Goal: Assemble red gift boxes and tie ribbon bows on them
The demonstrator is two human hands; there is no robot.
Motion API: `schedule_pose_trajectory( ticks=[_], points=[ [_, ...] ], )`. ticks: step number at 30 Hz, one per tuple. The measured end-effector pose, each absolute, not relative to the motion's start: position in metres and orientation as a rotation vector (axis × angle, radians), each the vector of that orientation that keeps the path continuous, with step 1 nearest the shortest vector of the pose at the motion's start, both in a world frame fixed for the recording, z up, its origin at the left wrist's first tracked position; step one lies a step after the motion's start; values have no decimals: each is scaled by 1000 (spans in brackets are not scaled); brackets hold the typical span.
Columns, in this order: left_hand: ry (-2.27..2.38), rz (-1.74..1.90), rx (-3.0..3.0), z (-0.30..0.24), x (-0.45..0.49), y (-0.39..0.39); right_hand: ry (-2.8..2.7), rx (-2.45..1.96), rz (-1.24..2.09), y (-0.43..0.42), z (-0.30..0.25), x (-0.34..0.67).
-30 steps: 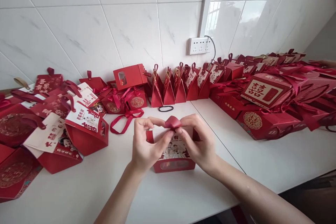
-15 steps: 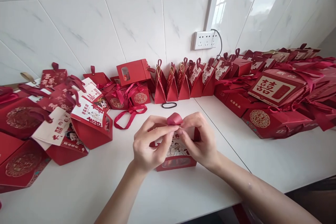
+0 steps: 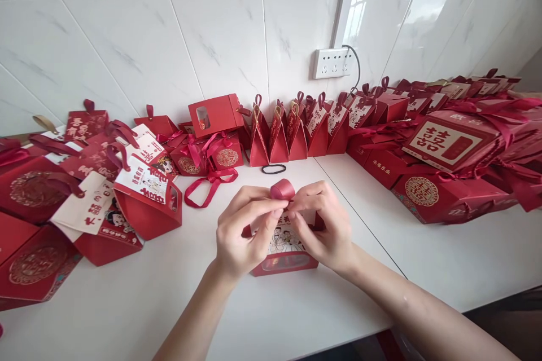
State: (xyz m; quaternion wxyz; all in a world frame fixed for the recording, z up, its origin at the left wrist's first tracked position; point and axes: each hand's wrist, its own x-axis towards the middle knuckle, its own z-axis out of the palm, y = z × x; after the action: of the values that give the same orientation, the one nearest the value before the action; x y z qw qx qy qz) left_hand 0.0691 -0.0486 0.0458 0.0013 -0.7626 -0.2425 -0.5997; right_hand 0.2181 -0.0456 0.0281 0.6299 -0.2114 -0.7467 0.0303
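A red gift box (image 3: 284,262) with a clear oval window and printed figures on its white panel stands upright in front of me. At its top, a loop of red ribbon (image 3: 283,189) sticks up between my fingertips. My left hand (image 3: 248,231) pinches the ribbon's base from the left, fingers and thumb closed. From the right, my right hand (image 3: 324,225) pinches at the same spot, its fingertips almost touching those of the left. The ribbon's lower ends and the box's upper edge are partly hidden behind my fingers.
Several red boxes (image 3: 146,197) crowd the left side of the white table (image 3: 139,304). A row of upright triangular boxes (image 3: 279,138) lines the tiled wall, near a black hair tie (image 3: 274,169) and a loose red ribbon (image 3: 210,187). Ribboned boxes (image 3: 457,192) are stacked at right.
The ribbon loop now shows rounder and more open above my fingertips. Both hands stay at the top of the box with only slight finger movement.
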Motion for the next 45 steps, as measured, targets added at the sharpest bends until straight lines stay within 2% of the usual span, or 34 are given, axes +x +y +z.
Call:
schedule_pose_trajectory(
  ticks=[26,31,45],
  points=[
    [-894,-1906,-2354,42,69,-49,-1741,-482,37,-44,28,220],
    [-975,-1967,-2489,43,69,-52,-1738,-490,32,-44,28,220],
    [-905,-1988,-2530,44,65,-51,-1730,-492,30,-44,28,220]
  ],
)
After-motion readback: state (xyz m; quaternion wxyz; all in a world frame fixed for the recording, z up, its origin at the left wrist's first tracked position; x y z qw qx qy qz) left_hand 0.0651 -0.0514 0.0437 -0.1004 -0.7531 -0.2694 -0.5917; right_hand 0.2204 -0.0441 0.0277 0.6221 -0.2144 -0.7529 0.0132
